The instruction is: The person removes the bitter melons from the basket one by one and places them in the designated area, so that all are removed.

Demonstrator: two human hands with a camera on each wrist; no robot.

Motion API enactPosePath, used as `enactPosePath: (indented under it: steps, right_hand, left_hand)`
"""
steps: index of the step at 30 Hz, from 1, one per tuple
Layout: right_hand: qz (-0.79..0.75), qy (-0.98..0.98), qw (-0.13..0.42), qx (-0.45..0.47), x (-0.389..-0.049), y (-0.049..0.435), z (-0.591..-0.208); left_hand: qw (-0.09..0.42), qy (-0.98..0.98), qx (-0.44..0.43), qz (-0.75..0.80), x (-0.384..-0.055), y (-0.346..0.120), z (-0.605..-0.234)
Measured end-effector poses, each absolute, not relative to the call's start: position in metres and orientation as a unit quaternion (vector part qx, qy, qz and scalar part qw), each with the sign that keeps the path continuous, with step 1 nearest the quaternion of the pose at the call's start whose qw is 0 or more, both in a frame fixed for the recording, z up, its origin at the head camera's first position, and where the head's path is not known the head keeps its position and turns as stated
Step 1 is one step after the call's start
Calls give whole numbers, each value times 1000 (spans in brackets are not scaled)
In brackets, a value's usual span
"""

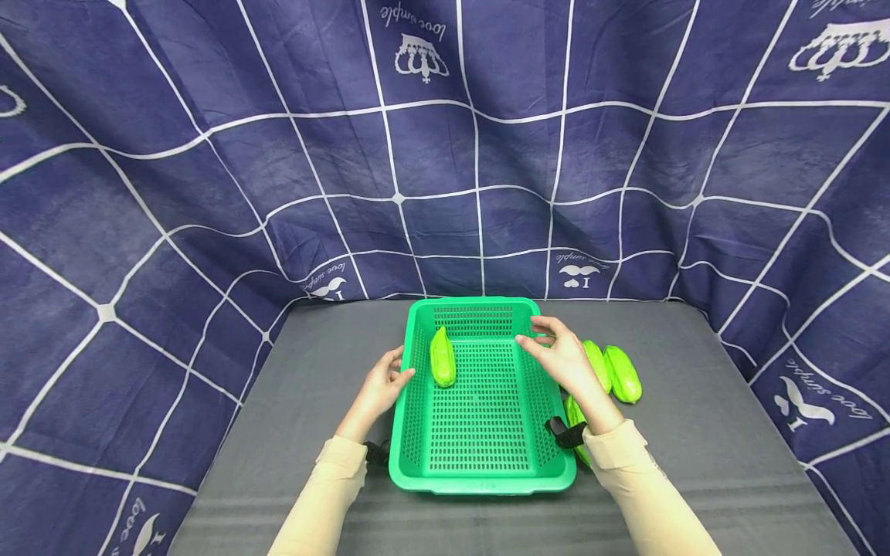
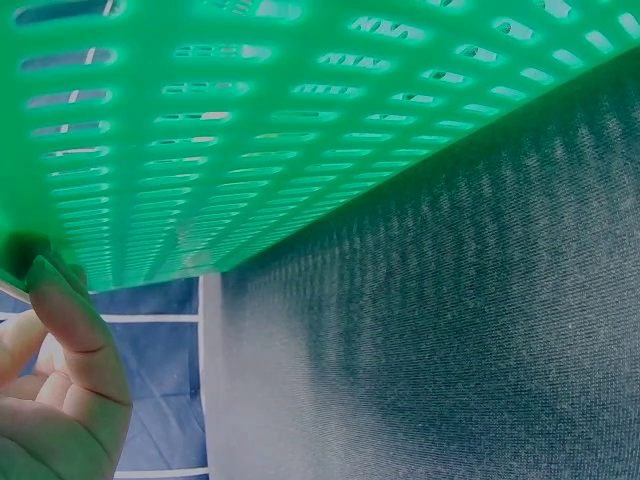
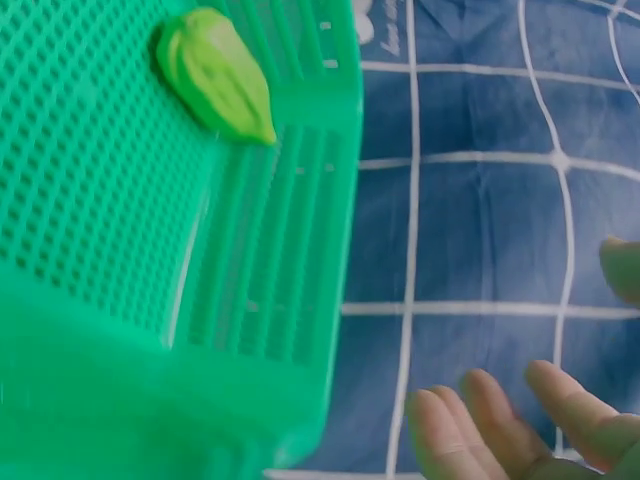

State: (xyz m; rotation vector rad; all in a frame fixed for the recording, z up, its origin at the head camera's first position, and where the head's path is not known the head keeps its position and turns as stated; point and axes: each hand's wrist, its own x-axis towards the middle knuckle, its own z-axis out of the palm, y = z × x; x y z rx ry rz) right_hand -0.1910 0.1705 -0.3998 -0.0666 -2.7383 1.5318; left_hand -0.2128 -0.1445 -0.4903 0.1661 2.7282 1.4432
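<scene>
A green plastic basket (image 1: pixel 480 484) with slotted walls stands on the grey table. Inside it, toward the left, lies one bright green ridged gourd (image 1: pixel 442 359) with a tapered tip, like a bitter melon; the right wrist view shows this gourd (image 3: pixel 215 75) near the far wall. At the basket's left rim, my left hand (image 1: pixel 381 382) holds the edge with thumb and fingers; the left wrist view shows its bent fingers (image 2: pixel 85 340) against the rim. My right hand (image 1: pixel 563 357) hovers over the right rim, fingers spread and slightly bent, holding nothing.
More green gourds (image 1: pixel 622 374) lie on the grey table (image 1: pixel 695 432) just right of the basket, some partly covered by my right arm. A dark blue curtain (image 1: pixel 514 154) with white lines stands behind and along both sides. Black straps (image 1: pixel 566 434) are at my wrists.
</scene>
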Motion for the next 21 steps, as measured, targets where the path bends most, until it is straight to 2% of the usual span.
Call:
enactPosePath:
  steps: [21]
  right_hand:
    - [534, -844, -5, 39, -228, 83, -453]
  left_hand:
    - [44, 882, 35, 468, -213, -143, -488]
